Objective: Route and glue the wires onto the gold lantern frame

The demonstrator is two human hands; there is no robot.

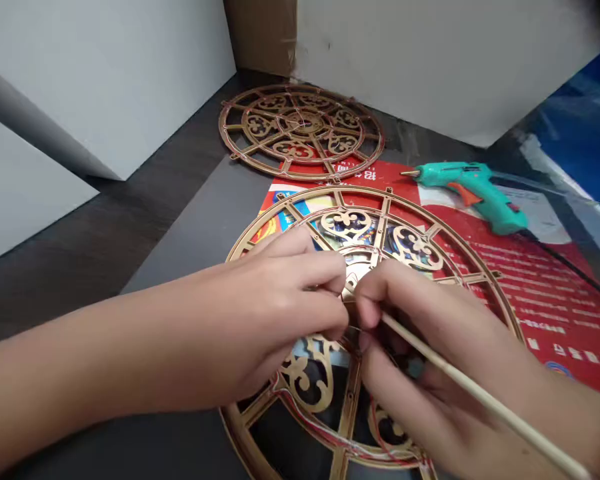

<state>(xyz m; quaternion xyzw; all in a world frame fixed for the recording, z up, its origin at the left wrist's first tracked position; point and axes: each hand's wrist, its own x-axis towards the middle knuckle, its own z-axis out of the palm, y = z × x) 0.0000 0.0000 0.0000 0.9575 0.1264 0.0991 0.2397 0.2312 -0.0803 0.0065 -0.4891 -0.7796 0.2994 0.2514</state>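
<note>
A round gold-coloured openwork frame point(351, 393) with spokes and scroll ornaments lies in front of me, red and white wires running along its rings. Over its centre, my left hand point(285, 293) has its fingers curled closed; whatever they grip is hidden. My right hand point(420, 333) is closed beside it, with a thin pale wooden stick point(480, 397) held in the fingers and slanting to the lower right. The fingertips of both hands nearly meet above the hub. A fine thread or wire seems to show between them, too small to be sure of.
Behind lies a second similar round frame point(305, 175). A teal glue gun point(480, 190) with an orange trigger rests at the right on a red printed sheet point(545, 287), its dark cord running right. White panels point(405, 67) stand at the back and left.
</note>
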